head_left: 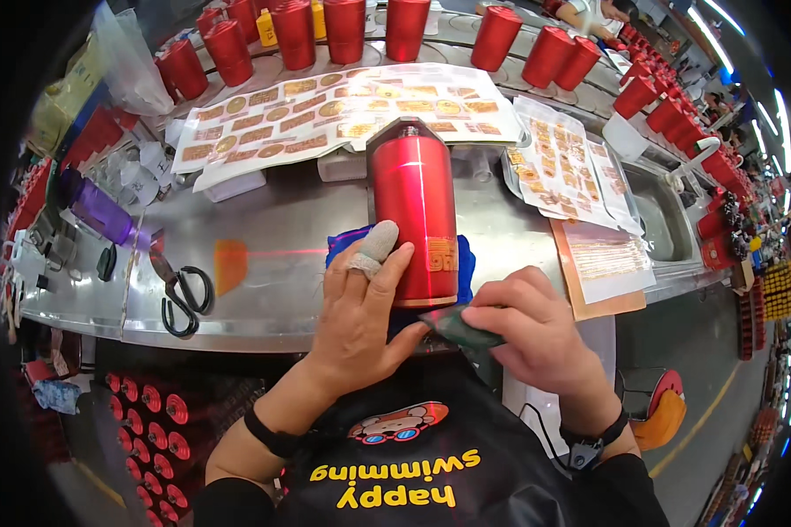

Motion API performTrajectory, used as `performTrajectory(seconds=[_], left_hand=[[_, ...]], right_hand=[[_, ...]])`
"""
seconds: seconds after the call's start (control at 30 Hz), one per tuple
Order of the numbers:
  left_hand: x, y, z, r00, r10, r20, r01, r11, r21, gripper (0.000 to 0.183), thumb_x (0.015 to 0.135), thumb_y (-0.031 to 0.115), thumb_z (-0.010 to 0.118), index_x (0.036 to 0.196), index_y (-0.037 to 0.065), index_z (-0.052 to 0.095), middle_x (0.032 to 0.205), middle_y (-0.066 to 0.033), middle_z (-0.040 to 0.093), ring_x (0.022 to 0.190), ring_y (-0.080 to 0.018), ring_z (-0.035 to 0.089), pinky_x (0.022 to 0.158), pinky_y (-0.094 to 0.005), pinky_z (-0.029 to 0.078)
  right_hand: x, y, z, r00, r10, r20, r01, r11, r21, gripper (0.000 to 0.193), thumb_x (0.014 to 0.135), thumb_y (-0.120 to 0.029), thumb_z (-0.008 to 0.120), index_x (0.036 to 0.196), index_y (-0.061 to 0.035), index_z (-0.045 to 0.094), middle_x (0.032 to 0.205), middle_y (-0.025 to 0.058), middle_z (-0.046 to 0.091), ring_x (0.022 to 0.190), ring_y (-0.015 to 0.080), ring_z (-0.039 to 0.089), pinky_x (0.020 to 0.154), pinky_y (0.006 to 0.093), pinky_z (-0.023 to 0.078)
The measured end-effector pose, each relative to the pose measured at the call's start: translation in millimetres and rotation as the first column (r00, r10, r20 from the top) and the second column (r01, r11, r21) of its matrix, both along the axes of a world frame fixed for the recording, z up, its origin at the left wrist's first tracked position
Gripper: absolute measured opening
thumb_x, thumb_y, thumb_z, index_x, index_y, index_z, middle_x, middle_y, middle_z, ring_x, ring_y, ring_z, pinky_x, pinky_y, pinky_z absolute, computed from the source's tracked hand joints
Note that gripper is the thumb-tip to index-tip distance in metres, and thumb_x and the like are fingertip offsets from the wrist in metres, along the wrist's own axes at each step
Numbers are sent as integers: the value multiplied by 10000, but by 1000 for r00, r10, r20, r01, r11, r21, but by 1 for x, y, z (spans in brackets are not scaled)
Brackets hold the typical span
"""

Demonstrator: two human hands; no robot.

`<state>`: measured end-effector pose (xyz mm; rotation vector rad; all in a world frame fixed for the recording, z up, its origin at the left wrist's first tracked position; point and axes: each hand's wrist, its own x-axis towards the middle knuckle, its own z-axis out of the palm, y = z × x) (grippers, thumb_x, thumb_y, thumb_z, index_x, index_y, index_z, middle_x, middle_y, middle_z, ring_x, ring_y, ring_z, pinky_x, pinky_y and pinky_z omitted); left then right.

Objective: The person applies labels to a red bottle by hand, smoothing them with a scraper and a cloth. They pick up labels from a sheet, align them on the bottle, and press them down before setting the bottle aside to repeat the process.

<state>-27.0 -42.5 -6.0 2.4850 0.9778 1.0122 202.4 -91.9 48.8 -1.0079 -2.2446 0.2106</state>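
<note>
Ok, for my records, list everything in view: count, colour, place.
main canister: one, red, centre
cloth: one, blue, under main canister
bench: one, grey, centre
other canisters: many, red, mostly behind
decal sheets: several, white, behind and right
papers: several, white, right
scissors: one pair, black, left
patch: one, orange, beside scissors
bottle: one, purple, far left
sink: one, metallic, right
round parts: many, red, lower left
edge clutter: many, mixed, indistinct
apron: one, black, worn
left hand: one, grey-wrapped finger, on main canister
right hand: one, bare, holding green piece
</note>
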Motion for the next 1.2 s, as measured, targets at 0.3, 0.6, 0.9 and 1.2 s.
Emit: performTrajectory(seconds=[0.3, 0.6, 0.9, 1.2], left_hand=[[15, 8, -15, 993, 106, -45, -92, 967, 237, 839, 639, 67, 717, 1418, 9, 410, 1398, -256, 432, 1237, -448, 442, 1102, -557, 287], [15, 6, -9, 997, 72, 9, -72, 992, 103, 750, 758, 157, 739, 1400, -47, 410, 1336, -291, 493, 1258, -465, 461, 1090, -570, 315], [12, 5, -27, 949, 55, 311, -27, 995, -93, 768, 736, 169, 765, 1398, -17, 423, 1398, -268, 453, 1297, -448, 431, 1104, -542, 307], [10, 8, -30, 978, 83, 189, -91, 995, 34, 760, 775, 240, 754, 1397, -15, 401, 1394, -238, 472, 1319, -434, 418, 1124, -552, 261]], right_hand=[[-11, 8, -17, 999, 0, 54, -7, 992, 130, 303, 628, 0, 717, 922, -39, 654, 941, 70, 616, 808, 243, 559, 708, 362, 454], [-6, 10, -27, 999, 46, 3, -46, 995, 88, 245, 710, -97, 682, 950, -62, 645, 973, 48, 606, 847, 216, 562, 741, 339, 435], [-7, 11, -25, 996, 72, -45, -69, 996, 63, 221, 701, -77, 692, 918, -70, 652, 968, 46, 616, 845, 215, 566, 735, 345, 432], [-6, 10, -30, 995, 60, -84, -55, 996, 63, 228, 687, -59, 703, 908, -62, 651, 973, 49, 619, 839, 217, 564, 734, 344, 431]])
